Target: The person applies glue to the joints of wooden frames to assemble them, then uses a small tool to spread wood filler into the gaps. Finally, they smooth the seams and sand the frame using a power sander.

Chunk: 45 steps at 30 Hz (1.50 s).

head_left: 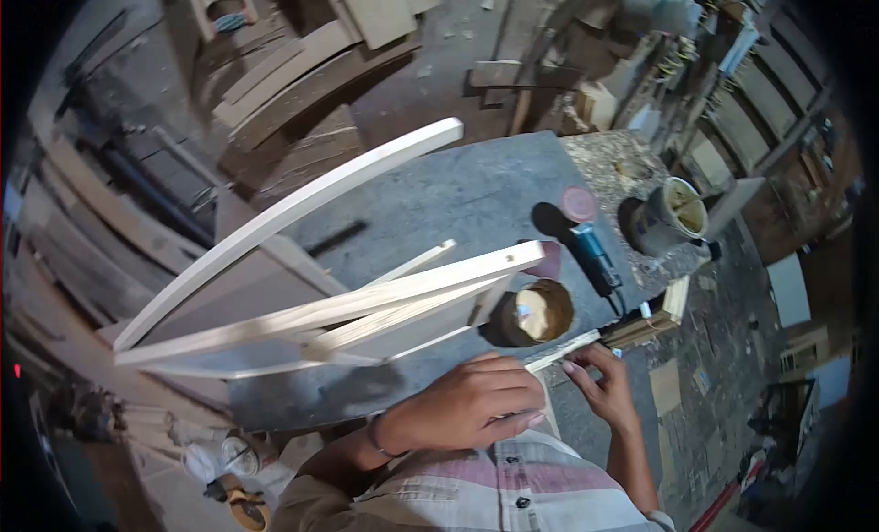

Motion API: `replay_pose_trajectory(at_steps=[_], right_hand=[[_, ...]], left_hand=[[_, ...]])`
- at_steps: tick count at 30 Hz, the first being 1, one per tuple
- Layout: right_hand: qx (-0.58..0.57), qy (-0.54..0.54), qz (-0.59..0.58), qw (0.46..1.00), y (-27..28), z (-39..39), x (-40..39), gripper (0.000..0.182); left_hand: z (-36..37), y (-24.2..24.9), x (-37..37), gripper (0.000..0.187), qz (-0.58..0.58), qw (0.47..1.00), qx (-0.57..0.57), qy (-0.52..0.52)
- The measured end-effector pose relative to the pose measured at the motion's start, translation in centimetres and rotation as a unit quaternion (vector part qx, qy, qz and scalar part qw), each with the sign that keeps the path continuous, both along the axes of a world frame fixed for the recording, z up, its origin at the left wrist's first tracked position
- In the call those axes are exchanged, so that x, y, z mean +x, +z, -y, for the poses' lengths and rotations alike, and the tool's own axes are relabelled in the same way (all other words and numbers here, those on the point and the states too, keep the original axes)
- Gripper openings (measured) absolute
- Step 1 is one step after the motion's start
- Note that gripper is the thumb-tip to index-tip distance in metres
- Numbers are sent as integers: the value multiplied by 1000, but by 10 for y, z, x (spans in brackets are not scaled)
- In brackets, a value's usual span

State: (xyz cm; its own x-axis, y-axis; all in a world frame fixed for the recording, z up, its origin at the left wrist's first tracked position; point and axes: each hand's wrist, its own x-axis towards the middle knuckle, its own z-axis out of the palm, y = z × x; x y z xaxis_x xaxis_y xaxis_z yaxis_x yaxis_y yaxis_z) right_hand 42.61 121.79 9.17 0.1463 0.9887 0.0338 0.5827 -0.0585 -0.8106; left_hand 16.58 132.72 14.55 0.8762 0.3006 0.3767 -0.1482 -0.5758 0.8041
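Note:
My left hand (485, 399) is in front of my shirt with its fingers curled together; whatever they may hold is hidden. Beside its fingertips a pale edge (550, 411) runs down toward the shirt. My right hand (602, 384) pinches a thin pale strip (579, 342), which slants along the near edge of the grey table. Just beyond the hands stands a round tub (558, 317) with tan contents and a small pale-blue item inside. A pale wooden frame (421, 280) with long bars lies at the left on the grey table (439, 189).
A teal power tool (593, 248) with a dark cord and a pink round lid (578, 203) lie beyond the tub. A bucket (673, 216) stands on a speckled board at the right. Boards (293, 70) lie at the back, and scraps litter the floor.

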Motion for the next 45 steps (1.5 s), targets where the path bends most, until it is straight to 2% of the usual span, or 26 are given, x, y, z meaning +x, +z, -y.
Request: replay_pose_trajectory(at_steps=[2,4,6,8,10,12,14,15,16,18,20,22,23,24,26,27,29,30,32,38,40,44,45], right_hand=[[19,10,51,998,11,-13,18,18],[35,-30,68,997,12,-21,54,20],[12,-103,37,994,8,-32,106,21],[60,-145,62,986,-3,-48,167,22],[55,-170,66,982,3,-63,213,21],[78,-157,29,984,6,-83,239,20],[50,-132,53,989,7,-103,248,19],[52,-109,15,993,-7,-114,250,18],[53,-72,8,996,-24,-123,249,16],[58,61,74,994,-27,-134,209,13],[-7,209,77,975,-40,-141,167,13],[18,327,76,942,-54,-145,123,14],[27,371,125,920,-63,-149,106,11],[26,420,177,890,-75,-155,95,15],[-25,447,329,832,-100,-164,74,15],[-19,452,328,829,-106,-167,68,15],[-109,464,420,773,-113,-175,57,18],[-107,464,421,772,-116,-177,54,18],[-161,510,456,711,-121,-177,53,19],[-216,457,487,712,-113,-165,41,34],[-251,428,492,715,-120,-165,39,39],[-270,382,477,744,-112,-160,33,47],[-273,356,462,765,-104,-157,27,51]], left_hand=[[-11,33,-1,23,114,986,96,80],[-23,68,-15,18,85,975,151,137],[-29,85,-30,18,89,955,142,243],[-32,83,-33,16,80,876,219,422],[-41,85,-42,16,65,835,224,499],[-51,79,-52,16,44,796,285,532],[-50,73,-50,12,14,753,283,593],[-48,70,-47,11,7,730,265,630],[-46,67,-45,9,-2,706,245,665],[-48,59,-44,11,-3,665,223,712],[-53,50,-52,11,11,649,226,727],[-58,49,-54,11,11,641,217,736],[-60,51,-53,11,7,644,213,735],[-63,53,-52,11,5,650,206,731],[-70,54,-53,12,-14,666,223,712],[-71,56,-53,12,-32,672,246,698],[-73,58,-55,12,-29,681,237,692],[-74,57,-58,13,-25,696,223,682],[-75,56,-68,12,-27,706,221,672],[-69,62,-92,12,-42,702,210,679],[-70,63,-109,13,-45,712,243,658],[-79,62,-125,16,-39,739,246,626],[-80,62,-126,17,-67,749,231,617]])
